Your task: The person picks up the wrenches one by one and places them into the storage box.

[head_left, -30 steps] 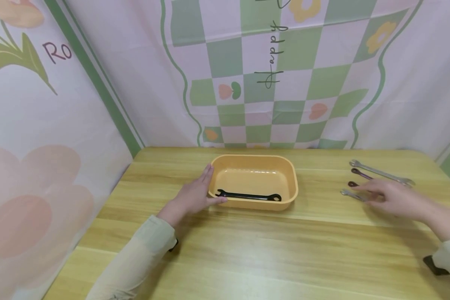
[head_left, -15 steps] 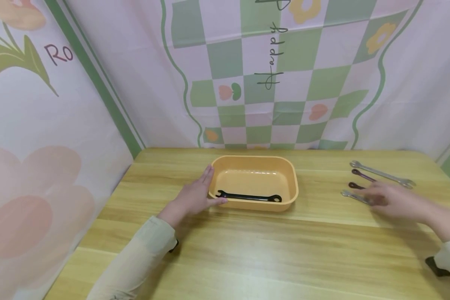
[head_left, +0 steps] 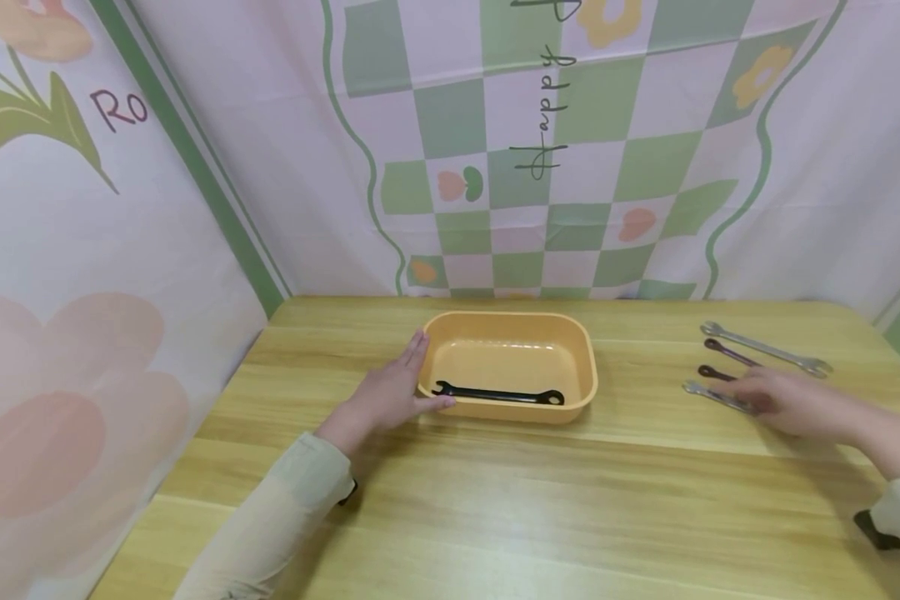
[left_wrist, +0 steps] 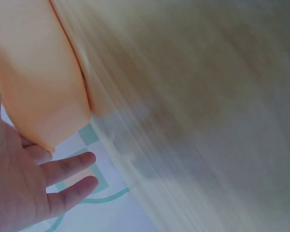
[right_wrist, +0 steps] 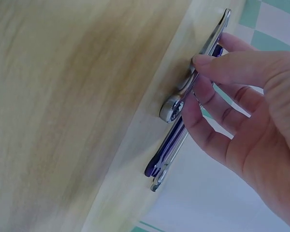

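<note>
A yellow-orange rectangular tray stands near the back of the wooden table. Inside it, along the near wall, lies a black combination wrench. My left hand rests at the tray's left end, thumb along the front rim and straight fingers against the side. In the left wrist view two fingers extend past the tray's corner. On the right, my right hand pinches a small silver combination wrench between thumb and fingers. Its ring end shows below the thumb in the right wrist view; the fingers partly cover its shaft.
Two dark purple wrenches, the nearer one and the farther one, lie just beyond the right hand. Behind them is a longer silver wrench. A patterned cloth hangs at the table's back edge.
My right hand has shifted slightly right along the small silver wrench, uncovering more of its left end. The left hand, tray and black wrench stay in place.
</note>
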Available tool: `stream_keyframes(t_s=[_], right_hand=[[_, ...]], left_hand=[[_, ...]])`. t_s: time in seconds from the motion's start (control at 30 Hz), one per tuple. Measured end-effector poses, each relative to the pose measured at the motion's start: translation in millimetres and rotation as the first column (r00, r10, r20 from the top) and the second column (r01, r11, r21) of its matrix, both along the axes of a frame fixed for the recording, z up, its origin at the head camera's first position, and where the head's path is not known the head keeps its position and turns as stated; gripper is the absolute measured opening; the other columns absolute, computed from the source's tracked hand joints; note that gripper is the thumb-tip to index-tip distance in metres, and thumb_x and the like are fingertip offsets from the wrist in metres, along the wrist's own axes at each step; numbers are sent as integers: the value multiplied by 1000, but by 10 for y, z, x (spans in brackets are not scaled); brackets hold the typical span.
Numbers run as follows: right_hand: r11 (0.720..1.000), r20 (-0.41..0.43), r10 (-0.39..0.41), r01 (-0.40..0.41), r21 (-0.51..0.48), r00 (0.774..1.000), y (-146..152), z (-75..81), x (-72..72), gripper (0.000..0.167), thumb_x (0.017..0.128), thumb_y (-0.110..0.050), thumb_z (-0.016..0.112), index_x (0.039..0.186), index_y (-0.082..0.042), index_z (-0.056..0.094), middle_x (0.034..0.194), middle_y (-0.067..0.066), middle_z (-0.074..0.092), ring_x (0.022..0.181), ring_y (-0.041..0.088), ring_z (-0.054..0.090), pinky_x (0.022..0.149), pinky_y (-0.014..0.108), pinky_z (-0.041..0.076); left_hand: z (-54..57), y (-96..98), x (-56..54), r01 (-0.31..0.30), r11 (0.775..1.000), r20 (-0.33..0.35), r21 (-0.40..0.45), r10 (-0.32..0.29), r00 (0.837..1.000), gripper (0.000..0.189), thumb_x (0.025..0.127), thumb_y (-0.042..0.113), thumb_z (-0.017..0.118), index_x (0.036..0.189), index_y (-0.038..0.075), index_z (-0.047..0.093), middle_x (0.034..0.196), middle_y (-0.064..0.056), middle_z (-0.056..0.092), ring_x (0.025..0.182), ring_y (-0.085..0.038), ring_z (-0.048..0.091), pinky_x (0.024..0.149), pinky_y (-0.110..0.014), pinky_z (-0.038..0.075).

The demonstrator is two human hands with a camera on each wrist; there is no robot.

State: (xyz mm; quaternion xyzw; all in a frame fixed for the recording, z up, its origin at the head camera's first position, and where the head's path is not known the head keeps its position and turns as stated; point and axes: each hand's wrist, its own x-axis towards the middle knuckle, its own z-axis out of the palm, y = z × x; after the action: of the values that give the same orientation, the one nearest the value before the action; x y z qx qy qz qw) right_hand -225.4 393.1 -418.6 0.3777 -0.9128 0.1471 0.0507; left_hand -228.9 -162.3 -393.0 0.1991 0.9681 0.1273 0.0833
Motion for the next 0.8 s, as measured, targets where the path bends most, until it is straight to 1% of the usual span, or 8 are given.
stream_keyframes(t_s=[0.17, 0.27, 0.4, 0.43, 0.53, 0.63, 0.73, 0.8], right_hand=[[1000, 21, 2, -2, -2, 1000, 10, -5, -8, 84, 63, 21, 80, 133, -25, 70, 81, -18, 41, 71, -5, 36, 54, 22, 35], [1000, 26, -4, 4, 11, 1000, 10, -5, -14, 79, 62, 22, 78, 131, -17, 72, 81, -18, 41, 72, -5, 36, 55, 22, 35], [999, 67, -36, 33, 31, 997, 0, -4, -15, 68, 63, 21, 76, 127, -3, 72, 79, -16, 40, 70, -5, 34, 54, 21, 36], [998, 83, -46, 43, 35, 996, -4, -4, -13, 66, 63, 21, 75, 126, -1, 72, 78, -16, 40, 69, -5, 34, 53, 21, 35], [997, 117, -72, 67, 41, 991, -24, 2, -3, 63, 64, 19, 75, 125, 2, 71, 79, -13, 42, 68, -4, 34, 53, 22, 37], [994, 152, -103, 96, 53, 983, -42, 9, 10, 62, 66, 19, 75, 126, 6, 68, 79, -10, 43, 67, -2, 34, 53, 22, 38], [991, 153, -130, 123, 56, 980, -62, 11, 21, 60, 65, 19, 74, 124, 10, 67, 77, -9, 42, 66, -2, 34, 52, 22, 38], [991, 130, -129, 123, 55, 983, -72, 8, 19, 59, 64, 20, 74, 122, 11, 67, 75, -10, 40, 65, -2, 32, 52, 22, 36]], left_hand=[[-4, -1, -2, 1, 1000, 0, 3, -1, 1000, 113, 93, 73, 54, 164, 4, -1, 171, -11, -3, 106, -33, 65, 45, -27, 46], [-8, -2, -4, 1, 1000, 0, 4, -1, 1000, 113, 93, 73, 54, 164, 5, -1, 172, -11, -3, 99, -31, 65, 44, -27, 44], [-15, -3, -3, 2, 1000, 3, 7, -2, 1000, 112, 93, 73, 54, 164, 5, -1, 171, -11, -3, 100, -32, 66, 45, -27, 44], [-16, -3, -2, 3, 1000, 3, 4, -3, 1000, 113, 93, 73, 54, 164, 5, -1, 171, -11, -3, 104, -33, 65, 45, -27, 45], [-22, -4, -3, 3, 1000, 5, 8, -3, 1000, 113, 93, 73, 55, 164, 5, 0, 171, -12, -2, 106, -34, 66, 46, -27, 45], [-25, -4, -6, 3, 1000, 7, 8, -3, 1000, 113, 93, 72, 55, 164, 5, -1, 171, -12, -2, 89, -29, 67, 45, -26, 43], [-25, -5, -9, 3, 1000, 11, 8, -3, 1000, 112, 93, 72, 54, 164, 5, -2, 171, -12, -3, 70, -24, 62, 44, -26, 41], [-23, -7, -11, 0, 1000, 11, 12, 0, 1000, 112, 93, 72, 54, 164, 6, -2, 171, -11, -3, 69, -21, 59, 44, -26, 41]])
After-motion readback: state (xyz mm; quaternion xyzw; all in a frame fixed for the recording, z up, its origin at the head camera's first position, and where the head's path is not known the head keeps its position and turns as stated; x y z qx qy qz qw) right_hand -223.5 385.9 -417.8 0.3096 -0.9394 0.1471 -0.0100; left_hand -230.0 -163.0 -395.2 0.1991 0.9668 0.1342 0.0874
